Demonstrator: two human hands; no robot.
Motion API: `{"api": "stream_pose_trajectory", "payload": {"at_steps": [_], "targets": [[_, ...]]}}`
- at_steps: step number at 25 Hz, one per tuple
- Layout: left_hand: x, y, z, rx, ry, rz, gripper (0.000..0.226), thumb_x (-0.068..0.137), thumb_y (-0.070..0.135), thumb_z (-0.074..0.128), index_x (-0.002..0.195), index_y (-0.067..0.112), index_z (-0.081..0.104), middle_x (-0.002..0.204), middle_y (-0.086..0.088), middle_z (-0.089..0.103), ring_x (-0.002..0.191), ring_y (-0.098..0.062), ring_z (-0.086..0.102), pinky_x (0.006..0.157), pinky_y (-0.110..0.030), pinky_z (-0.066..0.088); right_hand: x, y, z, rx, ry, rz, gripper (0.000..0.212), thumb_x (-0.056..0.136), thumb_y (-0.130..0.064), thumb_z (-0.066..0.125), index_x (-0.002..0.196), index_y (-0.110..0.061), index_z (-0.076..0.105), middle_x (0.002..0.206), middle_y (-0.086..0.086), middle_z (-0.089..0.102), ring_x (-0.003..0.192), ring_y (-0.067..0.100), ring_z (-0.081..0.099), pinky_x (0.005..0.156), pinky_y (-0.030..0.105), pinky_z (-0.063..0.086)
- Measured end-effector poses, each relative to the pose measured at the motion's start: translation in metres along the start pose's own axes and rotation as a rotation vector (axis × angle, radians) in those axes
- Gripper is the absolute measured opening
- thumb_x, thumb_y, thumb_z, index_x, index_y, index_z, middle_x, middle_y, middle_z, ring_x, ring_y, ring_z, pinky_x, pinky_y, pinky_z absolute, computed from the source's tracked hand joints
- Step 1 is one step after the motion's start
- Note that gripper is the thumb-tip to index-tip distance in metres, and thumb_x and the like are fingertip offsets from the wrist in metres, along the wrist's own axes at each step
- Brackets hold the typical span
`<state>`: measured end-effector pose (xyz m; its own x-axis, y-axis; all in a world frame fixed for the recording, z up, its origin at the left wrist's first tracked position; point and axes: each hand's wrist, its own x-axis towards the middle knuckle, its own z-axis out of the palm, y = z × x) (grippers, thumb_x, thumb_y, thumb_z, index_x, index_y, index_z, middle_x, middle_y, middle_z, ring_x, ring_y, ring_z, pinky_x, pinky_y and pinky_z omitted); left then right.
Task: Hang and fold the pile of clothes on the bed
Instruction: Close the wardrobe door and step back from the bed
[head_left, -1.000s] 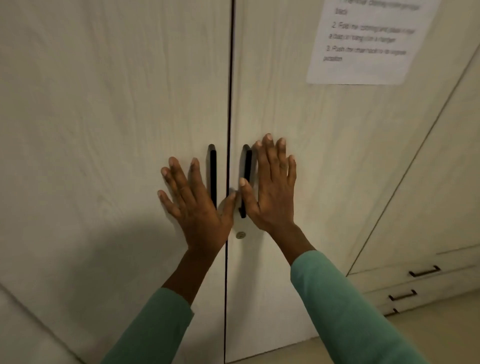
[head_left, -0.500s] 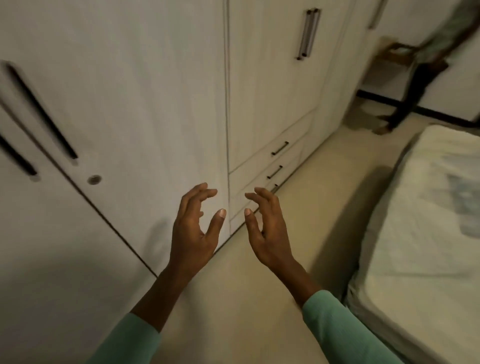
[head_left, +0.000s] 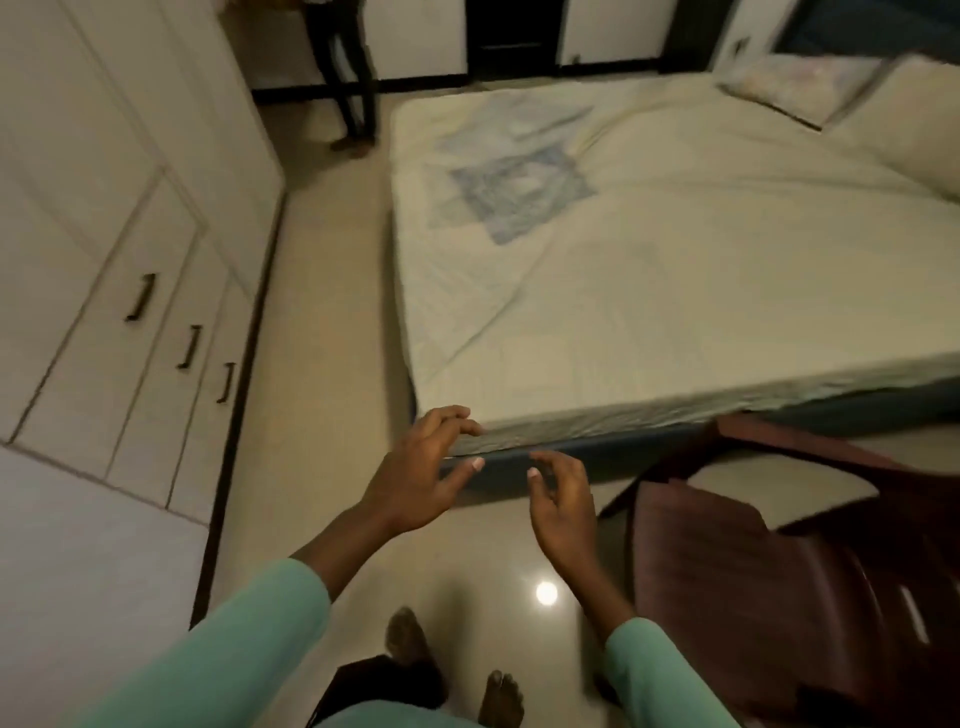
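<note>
Turned from the wardrobe (head_left: 104, 234), the person now faces the bed (head_left: 675, 291), filling the far right. Before its near corner hover the left hand (head_left: 415, 486) and right hand (head_left: 563, 506), fingers loosely curled, holding nothing. Dark wooden chair (head_left: 769, 571) near right.

Two hands (head_left: 415, 483) (head_left: 563, 506), one bed (head_left: 675, 291), one chair (head_left: 753, 571)

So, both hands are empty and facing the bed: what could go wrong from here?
The dark wooden chair stands close beside the right hand, so a step toward the bed could knock it. The floor is glossy and the feet are bare, so a slip is possible. Nothing piled shows on the bed, so there may be nothing to fold.
</note>
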<state>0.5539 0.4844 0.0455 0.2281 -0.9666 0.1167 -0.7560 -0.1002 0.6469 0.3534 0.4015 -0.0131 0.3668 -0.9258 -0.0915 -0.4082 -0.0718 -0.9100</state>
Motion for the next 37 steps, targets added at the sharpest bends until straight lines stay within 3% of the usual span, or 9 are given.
{"api": "stream_pose_trajectory", "payload": {"at_steps": [3,8,10,16,19,24,26,30,37], "targets": [[0.055,0.032,0.057,0.018,-0.220,0.147,0.044,0.098,0.052,0.056,0.136,0.031,0.058,0.149,0.007,0.047,0.137,-0.011,0.046,0.111,-0.041,0.046,-0.006,0.039,-0.057,0.025,0.172,0.187,0.021,0.104,-0.026,0.058,0.123,-0.034,0.062,0.128,-0.011,0.052,0.114,0.003,0.056,0.105,0.043,0.052],[0.140,0.080,0.159,0.030,-0.501,0.395,0.059,0.095,0.062,0.048,0.146,0.031,0.048,0.157,0.003,0.040,0.142,-0.017,0.041,0.113,-0.050,0.043,-0.027,0.095,-0.129,0.136,0.552,0.527,0.025,0.103,-0.023,0.061,0.128,-0.022,0.064,0.131,-0.003,0.051,0.116,0.020,0.059,0.102,0.042,0.052],[0.182,0.094,0.203,0.078,-0.585,0.566,0.062,0.097,0.061,0.049,0.149,0.029,0.045,0.162,-0.002,0.034,0.148,-0.022,0.036,0.117,-0.052,0.039,-0.032,0.114,-0.147,0.069,0.713,0.626,0.034,0.101,-0.027,0.064,0.134,-0.023,0.061,0.140,0.000,0.048,0.127,0.024,0.055,0.105,0.038,0.046],[0.299,0.137,0.316,0.331,-0.715,0.994,0.067,0.095,0.055,0.059,0.152,0.023,0.042,0.169,-0.012,0.022,0.156,-0.036,0.022,0.115,-0.061,0.033,-0.047,0.164,-0.156,-0.262,1.014,1.127,0.067,0.093,-0.045,0.069,0.151,-0.024,0.044,0.159,0.010,0.036,0.147,0.034,0.033,0.118,0.055,0.030],[0.337,0.152,0.383,0.498,-0.773,1.146,0.075,0.094,0.059,0.058,0.156,0.023,0.035,0.172,-0.015,0.014,0.158,-0.038,0.014,0.118,-0.067,0.027,-0.049,0.206,-0.152,-0.322,1.003,1.327,0.083,0.089,-0.046,0.070,0.157,-0.019,0.031,0.165,0.016,0.026,0.153,0.039,0.021,0.119,0.061,0.022],[0.372,0.131,0.472,0.820,-0.873,1.250,0.089,0.095,0.067,0.051,0.165,0.025,0.013,0.173,-0.009,-0.017,0.159,-0.035,-0.015,0.123,-0.070,0.014,-0.071,0.280,-0.148,-0.423,0.921,1.469,0.105,0.082,-0.040,0.080,0.162,-0.020,0.014,0.168,0.017,0.012,0.154,0.046,0.012,0.118,0.069,0.021],[0.382,0.115,0.490,0.842,-0.906,1.309,0.095,0.089,0.060,0.068,0.163,0.022,0.024,0.173,-0.009,-0.019,0.158,-0.038,-0.018,0.117,-0.074,0.024,-0.082,0.297,-0.149,-0.476,0.845,1.527,0.111,0.080,-0.036,0.083,0.163,-0.020,0.011,0.169,0.016,0.008,0.155,0.048,0.010,0.114,0.069,0.027],[0.394,0.097,0.500,0.700,-0.839,1.417,0.085,0.072,0.028,0.091,0.146,0.008,0.054,0.173,-0.014,0.012,0.159,-0.043,0.003,0.098,-0.073,0.045,-0.097,0.315,-0.152,-0.664,0.615,1.558,0.111,0.076,-0.033,0.089,0.163,-0.020,0.021,0.167,0.026,0.003,0.148,0.057,0.015,0.103,0.068,0.044],[0.385,0.078,0.496,0.532,-0.785,1.129,0.103,0.069,0.014,0.092,0.157,0.005,0.040,0.175,-0.011,0.003,0.160,-0.039,0.008,0.095,-0.068,0.045,-0.092,0.334,-0.202,-0.758,0.531,1.418,0.104,0.071,-0.019,0.094,0.158,-0.009,0.038,0.166,0.029,0.013,0.141,0.061,0.025,0.092,0.071,0.049]]}}
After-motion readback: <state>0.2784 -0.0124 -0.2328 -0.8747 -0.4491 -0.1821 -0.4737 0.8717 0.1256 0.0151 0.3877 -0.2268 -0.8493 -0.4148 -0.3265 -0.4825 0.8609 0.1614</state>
